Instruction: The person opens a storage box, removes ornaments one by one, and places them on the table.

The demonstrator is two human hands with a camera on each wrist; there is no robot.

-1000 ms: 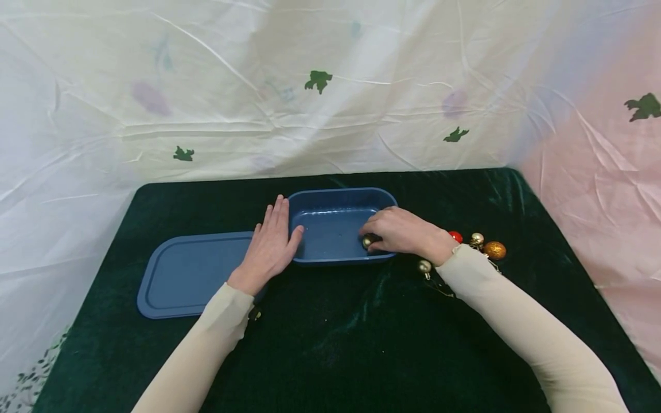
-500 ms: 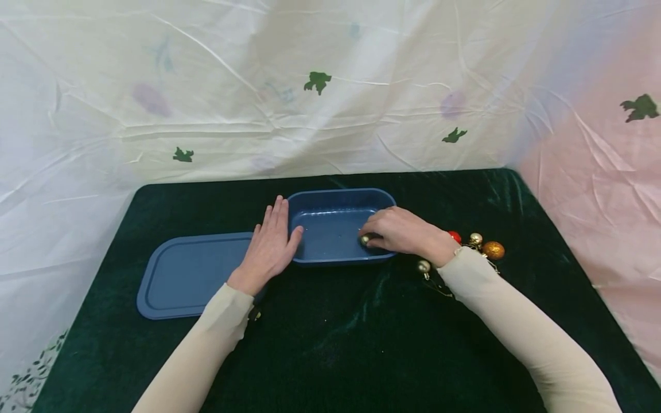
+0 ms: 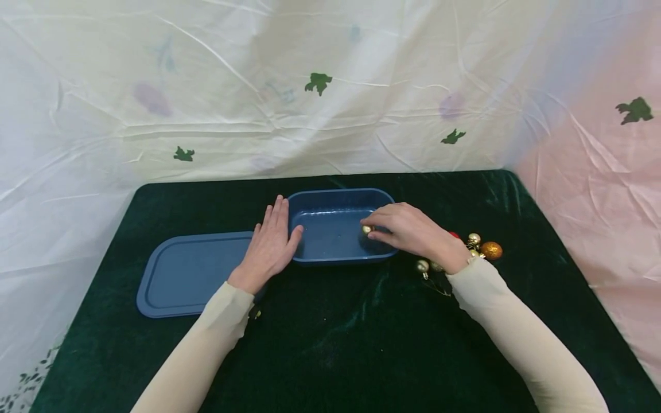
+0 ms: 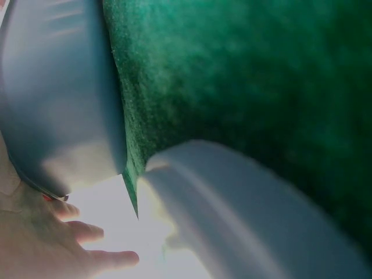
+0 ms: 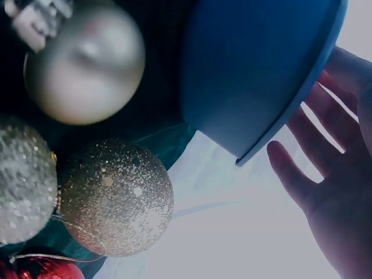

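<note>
A blue rectangular box stands uncovered near the back middle of the table. My left hand lies with straight fingers against its left end, the thumb over the rim; the left wrist view shows this hand beside the box wall. Over the box's right part, my right hand pinches a small gold Christmas ball between thumb and fingers. In the right wrist view, the right hand reaches over the box rim and the ball it holds is hidden.
The blue lid lies left of the box, partly under my left forearm. More ornaments lie right of the box: a gold ball, an orange ball, a glittery ball and a red ornament. Dark green cloth covers the table.
My right hand has lifted slightly, and the gold ball between its fingers has moved up a little, away from the box's near wall. The left hand has stayed in place.
</note>
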